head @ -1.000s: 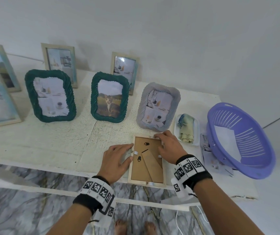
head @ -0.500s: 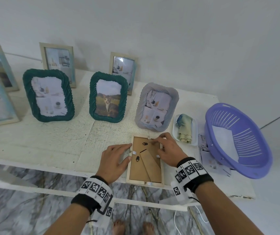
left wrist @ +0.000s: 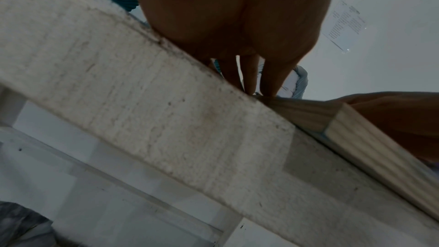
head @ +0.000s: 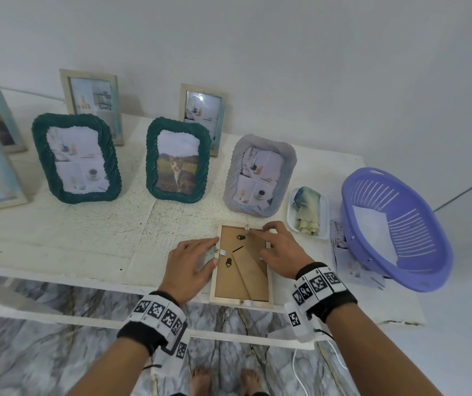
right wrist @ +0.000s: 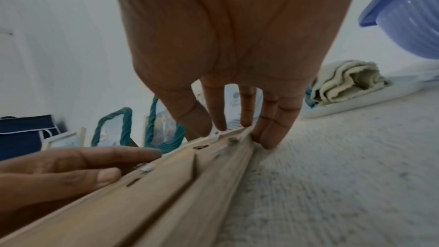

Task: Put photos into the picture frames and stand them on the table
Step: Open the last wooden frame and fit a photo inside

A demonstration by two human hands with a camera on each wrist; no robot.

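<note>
A light wooden picture frame (head: 240,278) lies face down at the table's front edge, its brown backing board and stand leg facing up. My left hand (head: 211,251) rests flat beside it, fingers straight against the left rail, thumb by the left metal tab. My right hand (head: 260,241) reaches over the top right corner, index fingertip at the tab on the top rail. In the right wrist view the right hand (right wrist: 228,119) has straight fingers touching the frame (right wrist: 166,185) at its far rail. The left wrist view shows the left hand (left wrist: 249,74) meeting the frame (left wrist: 356,138).
Two green frames (head: 76,158) (head: 177,160) and a grey frame (head: 259,175) stand behind, with wooden frames by the wall. To the right are a small white tray (head: 324,224) holding a folded cloth, loose photos (head: 340,247) and a purple basket (head: 429,275).
My right hand has moved from the frame's right rail up to the top rail, index finger stretched left to the top tab. The left hand has stayed at the left rail.
</note>
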